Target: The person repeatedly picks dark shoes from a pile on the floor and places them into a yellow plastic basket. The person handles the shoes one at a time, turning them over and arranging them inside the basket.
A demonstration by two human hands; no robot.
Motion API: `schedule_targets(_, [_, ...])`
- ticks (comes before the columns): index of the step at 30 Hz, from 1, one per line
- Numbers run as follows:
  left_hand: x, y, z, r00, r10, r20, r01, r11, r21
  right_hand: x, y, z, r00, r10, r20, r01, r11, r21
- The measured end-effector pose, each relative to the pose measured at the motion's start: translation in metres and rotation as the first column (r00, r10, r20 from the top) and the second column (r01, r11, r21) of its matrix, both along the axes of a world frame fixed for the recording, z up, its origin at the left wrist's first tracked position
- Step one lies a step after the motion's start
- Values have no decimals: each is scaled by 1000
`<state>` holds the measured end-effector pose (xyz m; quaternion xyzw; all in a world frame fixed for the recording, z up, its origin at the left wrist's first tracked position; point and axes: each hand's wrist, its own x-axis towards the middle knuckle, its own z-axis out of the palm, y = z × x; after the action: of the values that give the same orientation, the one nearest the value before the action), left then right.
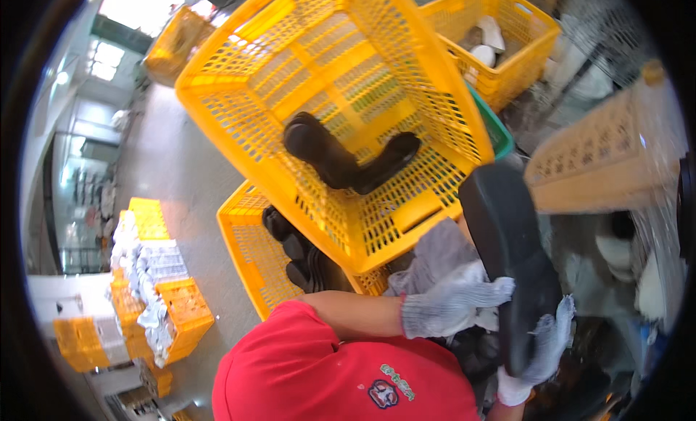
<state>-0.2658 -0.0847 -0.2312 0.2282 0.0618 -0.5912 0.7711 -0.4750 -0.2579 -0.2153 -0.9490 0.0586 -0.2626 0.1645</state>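
Observation:
A long black shoe sole [511,250] is held upright at the right by both gloved hands. My left hand [460,303], in a white knit glove, grips its left edge with fingers closed against it. Lower down, my right hand [547,348] wraps around the sole's right edge near the bottom end. To the left, a tilted yellow plastic basket [428,80] holds black soles [322,153] that lie bent against its bottom. Under it stands another yellow basket [243,254] with several black soles [293,254] stacked inside.
Behind is a yellow basket [536,55] with white pieces, and a green crate edge [493,124]. A plastic-wrapped cardboard box [594,153] stands close on the right. Grey cloth [435,258] lies beside my left hand. More yellow crates [185,316] with white material stand far left.

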Motion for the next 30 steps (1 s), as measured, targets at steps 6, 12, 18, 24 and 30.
schedule_targets(6, [-78,-107,-37,502,-29,864,88,996,-17,-119,-3,39,339,-844,-416,693,-75,717])
schedule_targets(12, [-150,-238,-75,929,-365,-58,368,927,75,-126,17,1,664,-718,-206,421,131,897])
schedule_targets(18, [-102,-320,-68,939,-343,26,342,922,-183,-64,-108,-5,773,-634,30,287,390,875])
schedule_targets(24, [-21,-281,-74,-184,-698,692,102,687,720,-26,-226,-72,789,-583,-195,560,552,618])
schedule_targets(30, [-111,-277,-88,812,-360,459,370,926,72,-49,-135,-14,779,-567,-267,485,275,830])
